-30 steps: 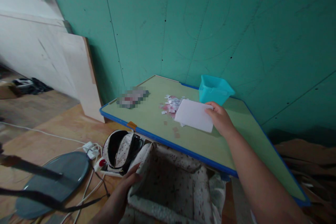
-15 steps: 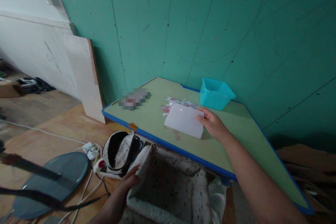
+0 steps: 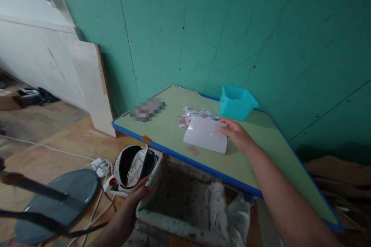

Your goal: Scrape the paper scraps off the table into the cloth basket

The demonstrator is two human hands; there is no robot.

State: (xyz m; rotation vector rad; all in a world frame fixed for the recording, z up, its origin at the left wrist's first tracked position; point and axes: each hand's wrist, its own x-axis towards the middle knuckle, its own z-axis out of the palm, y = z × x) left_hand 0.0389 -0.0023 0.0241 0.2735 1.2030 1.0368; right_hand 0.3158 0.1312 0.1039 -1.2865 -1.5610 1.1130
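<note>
My right hand pinches the right edge of a white sheet, which bows slightly above the table. Behind the sheet lies a heap of small paper scraps, partly covered by it. My left hand grips the left rim of a fabric-lined, speckled bin just below the table's front edge. Its thumb lies over the rim; the other fingers are mostly hidden. The inside of the bin is dark.
The pale green table has blue edging. A turquoise bin stands at its back, and a pixelated object lies at left. Below are a spotted bag, a power strip with cords and a round grey base.
The white sheet has shifted slightly right and now curves more, still in my right hand. The bin has moved a little left and tilted slightly, with my left hand on its rim.
</note>
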